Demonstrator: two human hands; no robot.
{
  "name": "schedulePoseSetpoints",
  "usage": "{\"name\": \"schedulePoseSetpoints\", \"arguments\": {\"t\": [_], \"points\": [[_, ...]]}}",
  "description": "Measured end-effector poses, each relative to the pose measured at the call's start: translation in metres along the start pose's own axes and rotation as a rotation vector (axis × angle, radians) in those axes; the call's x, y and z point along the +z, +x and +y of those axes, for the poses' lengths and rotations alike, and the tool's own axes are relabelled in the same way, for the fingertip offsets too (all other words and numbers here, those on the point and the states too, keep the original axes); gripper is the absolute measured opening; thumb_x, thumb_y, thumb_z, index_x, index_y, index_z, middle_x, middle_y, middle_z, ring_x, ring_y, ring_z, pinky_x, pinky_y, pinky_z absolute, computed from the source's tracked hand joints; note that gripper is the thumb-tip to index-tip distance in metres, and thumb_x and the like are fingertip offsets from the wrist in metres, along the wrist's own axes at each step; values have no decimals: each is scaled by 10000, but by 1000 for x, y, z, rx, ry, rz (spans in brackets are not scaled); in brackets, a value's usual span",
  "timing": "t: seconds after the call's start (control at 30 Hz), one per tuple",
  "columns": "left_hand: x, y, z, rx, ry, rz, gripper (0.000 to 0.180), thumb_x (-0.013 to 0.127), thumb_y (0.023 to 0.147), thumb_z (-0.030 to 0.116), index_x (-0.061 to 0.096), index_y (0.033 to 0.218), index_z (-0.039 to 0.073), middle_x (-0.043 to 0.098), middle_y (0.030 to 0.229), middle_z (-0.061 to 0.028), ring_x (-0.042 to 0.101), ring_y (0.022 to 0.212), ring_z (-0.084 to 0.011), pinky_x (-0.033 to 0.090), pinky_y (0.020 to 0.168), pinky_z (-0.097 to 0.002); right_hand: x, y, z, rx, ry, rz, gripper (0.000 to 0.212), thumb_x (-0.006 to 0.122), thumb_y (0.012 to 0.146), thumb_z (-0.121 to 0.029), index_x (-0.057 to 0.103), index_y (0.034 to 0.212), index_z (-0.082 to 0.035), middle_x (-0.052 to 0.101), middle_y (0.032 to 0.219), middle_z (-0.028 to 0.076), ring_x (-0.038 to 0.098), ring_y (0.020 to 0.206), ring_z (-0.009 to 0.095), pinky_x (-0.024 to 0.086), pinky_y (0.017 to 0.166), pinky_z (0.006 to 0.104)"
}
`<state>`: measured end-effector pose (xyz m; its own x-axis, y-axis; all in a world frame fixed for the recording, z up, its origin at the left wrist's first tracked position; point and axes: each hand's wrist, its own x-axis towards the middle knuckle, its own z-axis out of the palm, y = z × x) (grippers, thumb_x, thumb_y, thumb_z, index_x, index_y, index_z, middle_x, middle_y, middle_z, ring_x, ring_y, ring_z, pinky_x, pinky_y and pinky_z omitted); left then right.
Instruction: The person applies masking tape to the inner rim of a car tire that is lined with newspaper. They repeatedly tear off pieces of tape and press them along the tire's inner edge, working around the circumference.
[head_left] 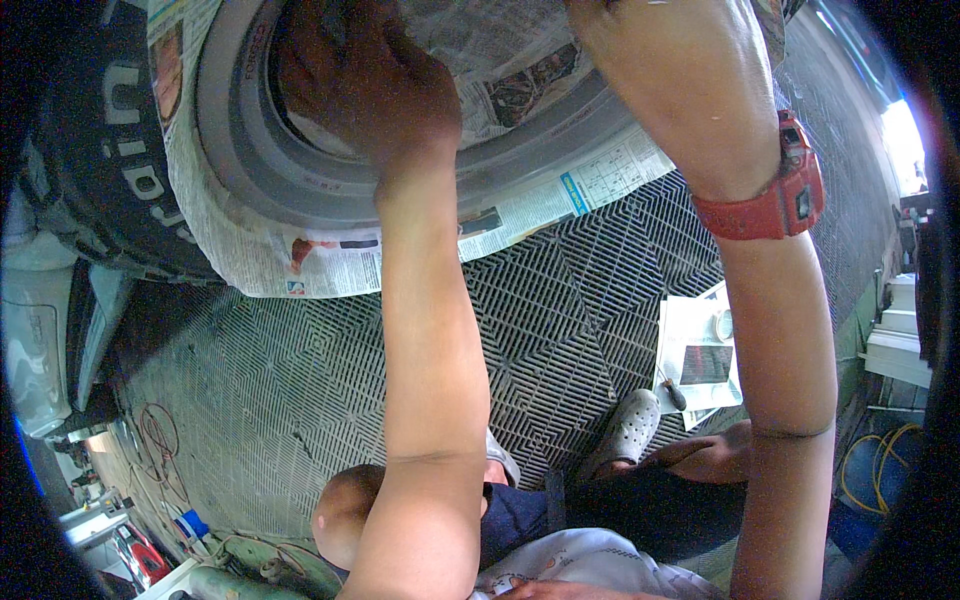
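One grey wheel rim (230,140), with newspaper (340,270) around its edge, sits in the upper middle of the frame, a black tyre (80,150) at upper left. The left hand (370,80) reaches into the rim, fingers bent; I cannot tell whether it grips anything. The right hand (600,15), below a red wristwatch (800,195), is cut off at the top edge, its grip undeterminable.

The left hand (370,85) (in shadow) is within the wheel rim (235,130).
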<state>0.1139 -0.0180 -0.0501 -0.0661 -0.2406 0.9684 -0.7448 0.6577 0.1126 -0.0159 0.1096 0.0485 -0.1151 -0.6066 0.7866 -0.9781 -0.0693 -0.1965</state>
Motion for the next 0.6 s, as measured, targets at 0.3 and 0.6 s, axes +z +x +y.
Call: {"name": "schedulePoseSetpoints", "arguments": {"t": [0.3,0.6], "points": [[-5,2,14,-117,131,-77,528,526,976,121,569,1502,97,564,1440,-243,486,1363,-452,334,1156,-548,14,5,6,-10,-106,-55,304,624,947,-75,722,1234,-59,730,863,185,719,731,333,605,670,424],[-14,8,21,-105,157,-123,549,550,924,64,605,1468,117,560,1441,-205,479,1371,-428,338,1145,-554,18,-2,6,-11,34,-35,329,609,960,-64,704,1273,-29,729,962,215,727,790,348,613,687,421]]}}
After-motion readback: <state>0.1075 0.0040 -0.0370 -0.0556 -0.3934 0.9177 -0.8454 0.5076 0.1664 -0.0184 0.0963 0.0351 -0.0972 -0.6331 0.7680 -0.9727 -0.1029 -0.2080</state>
